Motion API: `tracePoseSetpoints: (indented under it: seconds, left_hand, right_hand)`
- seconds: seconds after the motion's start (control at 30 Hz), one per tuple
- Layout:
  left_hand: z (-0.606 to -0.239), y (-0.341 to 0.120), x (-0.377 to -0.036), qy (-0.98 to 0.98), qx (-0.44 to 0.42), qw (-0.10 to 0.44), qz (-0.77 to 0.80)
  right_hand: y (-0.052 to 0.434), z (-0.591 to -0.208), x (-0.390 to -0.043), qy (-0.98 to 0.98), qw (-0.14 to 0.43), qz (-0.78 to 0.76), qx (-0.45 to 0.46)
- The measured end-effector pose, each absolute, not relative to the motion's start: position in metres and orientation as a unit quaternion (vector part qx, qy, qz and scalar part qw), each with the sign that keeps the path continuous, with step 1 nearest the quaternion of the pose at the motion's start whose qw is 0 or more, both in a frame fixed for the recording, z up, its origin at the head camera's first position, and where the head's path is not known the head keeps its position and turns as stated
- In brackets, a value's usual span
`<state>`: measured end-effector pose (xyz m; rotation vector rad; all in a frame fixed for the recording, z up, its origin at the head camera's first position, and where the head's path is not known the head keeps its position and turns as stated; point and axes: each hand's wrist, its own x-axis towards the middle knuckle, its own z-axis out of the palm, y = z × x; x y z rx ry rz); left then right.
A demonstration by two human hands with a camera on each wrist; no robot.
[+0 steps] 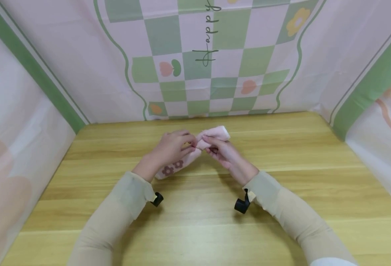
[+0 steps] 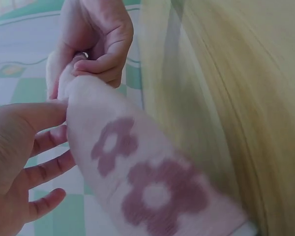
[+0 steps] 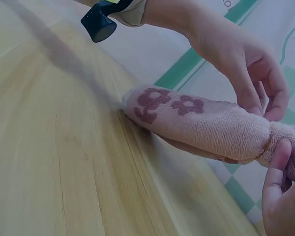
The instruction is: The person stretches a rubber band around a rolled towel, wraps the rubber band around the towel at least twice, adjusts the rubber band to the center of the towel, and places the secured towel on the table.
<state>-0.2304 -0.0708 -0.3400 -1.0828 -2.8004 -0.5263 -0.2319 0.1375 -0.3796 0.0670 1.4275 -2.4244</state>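
A pink towel [image 1: 185, 160] with brownish flower prints is gathered into a narrow neck, where a thin brown band [image 3: 266, 145] shows in the right wrist view. Its longer, flowered part slants down to the left, the end close over the table. With thumb and fingertips, my left hand [image 1: 173, 147] pinches the towel beside the neck; its other fingers are spread in the left wrist view. A small yellowish thing [image 1: 188, 143] shows by the left fingers. On the other side of the neck, my right hand [image 1: 225, 153] grips the shorter white-edged end between thumb and curled fingers.
Below the hands lies a wooden table [image 1: 195, 221]. A printed cloth [image 1: 228, 62] with green checks hangs along its far edge, and more cloth [image 1: 26, 122] stands at both sides. Black cameras [image 1: 242, 205] are worn at the wrists.
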Motion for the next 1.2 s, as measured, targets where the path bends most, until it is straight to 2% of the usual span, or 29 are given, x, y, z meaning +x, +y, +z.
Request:
tracePoseSetpoints:
  seconds: [0.3, 0.53, 0.67, 1.03, 1.2]
  left_hand:
    - [-0.339, -0.073, -0.230, -0.916, -0.374, 0.005, -0.144]
    - [-0.343, -0.082, -0.224, -0.894, -0.427, 0.036, -0.129]
    - [-0.343, -0.087, -0.222, -0.889, -0.434, 0.035, -0.140]
    - [-0.348, -0.076, -0.223, -0.916, -0.349, 0.042, -0.191]
    - [-0.350, -0.071, -0.221, -0.924, -0.282, 0.010, -0.258]
  right_hand:
    - [0.134, -0.372, -0.233, 0.513, 0.160, -0.842, 0.034]
    - [0.136, -0.371, -0.234, 0.531, 0.145, -0.834, 0.029]
    - [0.139, -0.373, -0.235, 0.535, 0.146, -0.831, 0.030]
    - [0.136, -0.367, -0.233, 0.515, 0.123, -0.846, 0.067]
    - [0.136, -0.366, -0.233, 0.511, 0.111, -0.849, 0.078]
